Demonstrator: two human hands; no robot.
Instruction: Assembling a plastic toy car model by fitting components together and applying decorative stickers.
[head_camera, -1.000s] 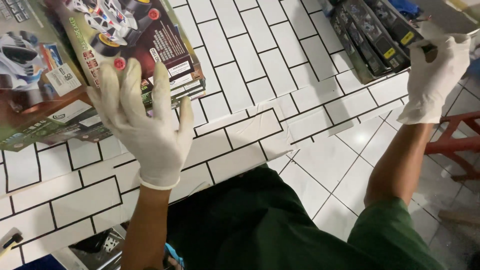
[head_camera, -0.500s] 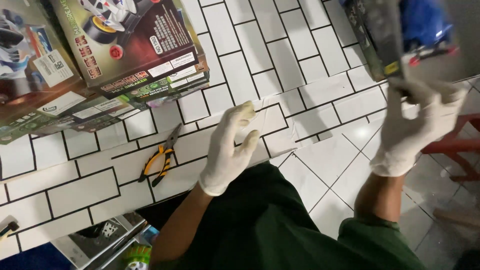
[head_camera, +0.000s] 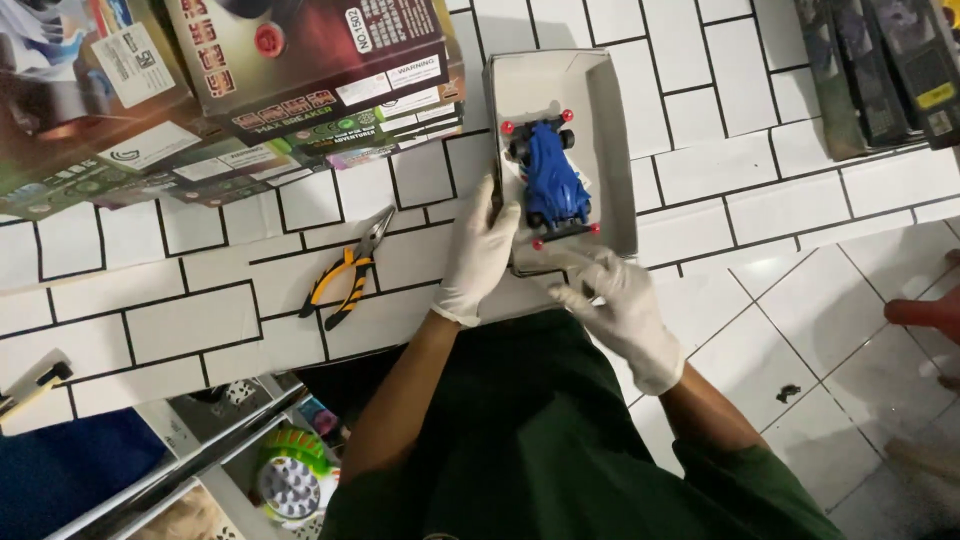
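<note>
Left grip (head_camera: 482, 250), white-gloved, was clamped on the left wall of an open grey cardboard tray (head_camera: 612, 120); right grip (head_camera: 612, 300), also gloved, was closed on the tray's near end. Tray sat on the white-tiled worktop (head_camera: 180, 320) near its front edge, right of centre. Blue toy race car (head_camera: 552, 180) with red rollers lay inside the tray. Orange-black pliers (head_camera: 348, 270) lay left of the left hand. Printed toy boxes (head_camera: 300, 70) were stacked at the far-left corner; dark boxes (head_camera: 880, 70) at the far right.

bare tiles between pliers (head_camera: 347, 271) and tray (head_camera: 612, 120), boxes (head_camera: 300, 70) crowd upper left
</note>
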